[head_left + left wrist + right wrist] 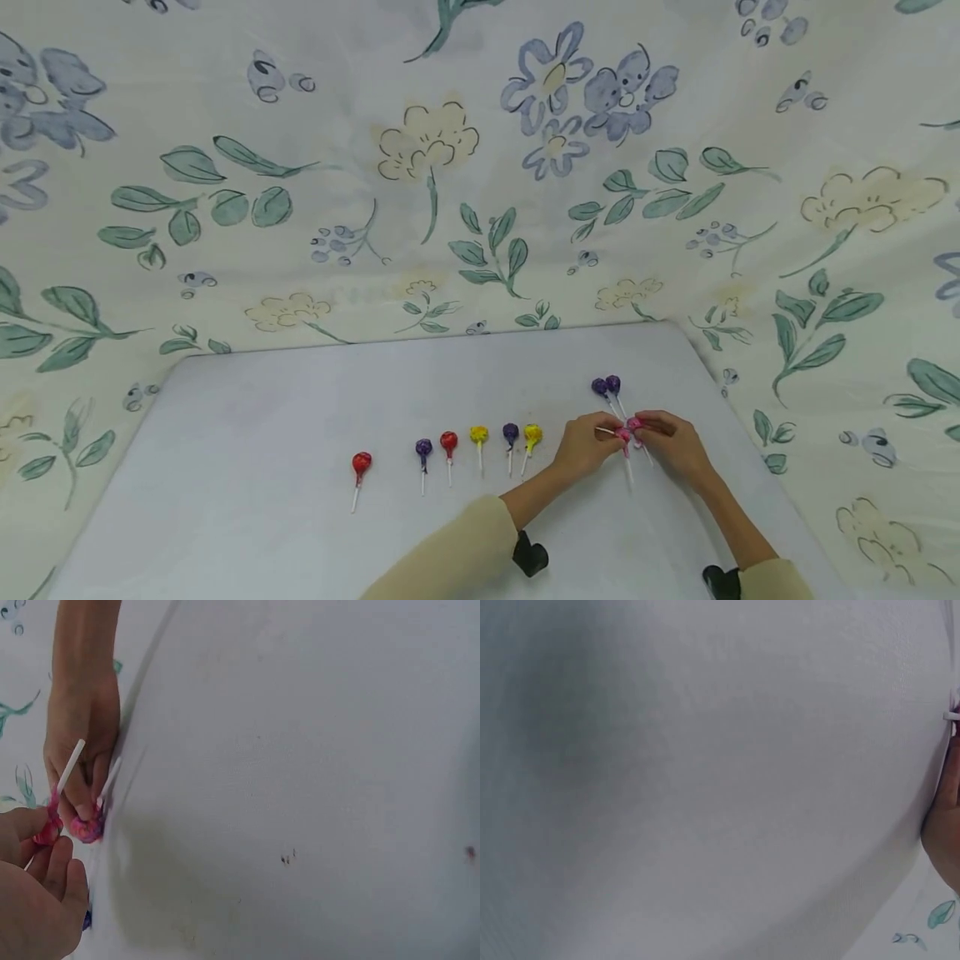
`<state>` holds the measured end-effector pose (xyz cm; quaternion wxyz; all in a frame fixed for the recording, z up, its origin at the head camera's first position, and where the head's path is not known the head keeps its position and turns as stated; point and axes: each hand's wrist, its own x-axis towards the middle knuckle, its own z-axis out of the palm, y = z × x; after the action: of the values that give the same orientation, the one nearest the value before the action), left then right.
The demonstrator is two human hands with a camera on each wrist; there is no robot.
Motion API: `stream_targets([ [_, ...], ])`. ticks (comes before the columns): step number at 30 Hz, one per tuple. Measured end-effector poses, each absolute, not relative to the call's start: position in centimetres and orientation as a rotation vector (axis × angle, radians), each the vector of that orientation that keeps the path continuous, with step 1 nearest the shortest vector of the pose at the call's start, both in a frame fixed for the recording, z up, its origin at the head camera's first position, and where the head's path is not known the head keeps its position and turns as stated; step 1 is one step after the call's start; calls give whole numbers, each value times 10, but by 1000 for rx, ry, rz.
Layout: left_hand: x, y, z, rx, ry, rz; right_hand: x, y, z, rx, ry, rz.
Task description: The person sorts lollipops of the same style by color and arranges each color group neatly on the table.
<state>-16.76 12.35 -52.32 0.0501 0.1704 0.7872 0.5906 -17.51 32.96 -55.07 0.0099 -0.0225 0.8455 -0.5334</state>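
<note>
Toward the right of the white table, my left hand [587,446] pinches a pink lollipop [623,435] by its wrapped head; its white stick points down toward me. A short white stick also shows by the left fingertips, and I cannot tell which lollipop it belongs to. Close beside it, my right hand [673,443] holds another pink lollipop [635,423] between thumb and fingers, low over the table. In the left wrist view both pink heads are near each other. Just beyond the hands lie two purple lollipops [613,384], side by side. The right wrist view catches only part of a hand [946,817].
Left of the hands lies a loose row: a yellow lollipop [532,433], a purple one [511,432], another yellow [479,434], a red [448,442], a purple [423,448]. A red lollipop [362,462] lies farther left. Floral cloth [480,275] hangs behind the table [247,467].
</note>
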Motion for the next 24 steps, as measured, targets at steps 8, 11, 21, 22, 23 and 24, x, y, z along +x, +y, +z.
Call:
stream_targets([
  [8,-179,140,-536,529,2538,1799,-178,332,-557,-78,2607,-1716],
  [11,-183,142,-539,506,2601,1746,-178,333,-558,-91,2600,-1725],
  [21,-188,146,-537,512,2753,1499,-177,334,-557,-98,2614,-1682],
  [22,-188,146,-536,504,2755,1487,-177,334,-557,-94,2616,-1672],
  [23,-188,147,-536,492,2754,1474,-177,334,-557,-91,2618,-1662],
  [24,-188,147,-536,479,2755,1465,-177,334,-557,-87,2620,-1655],
])
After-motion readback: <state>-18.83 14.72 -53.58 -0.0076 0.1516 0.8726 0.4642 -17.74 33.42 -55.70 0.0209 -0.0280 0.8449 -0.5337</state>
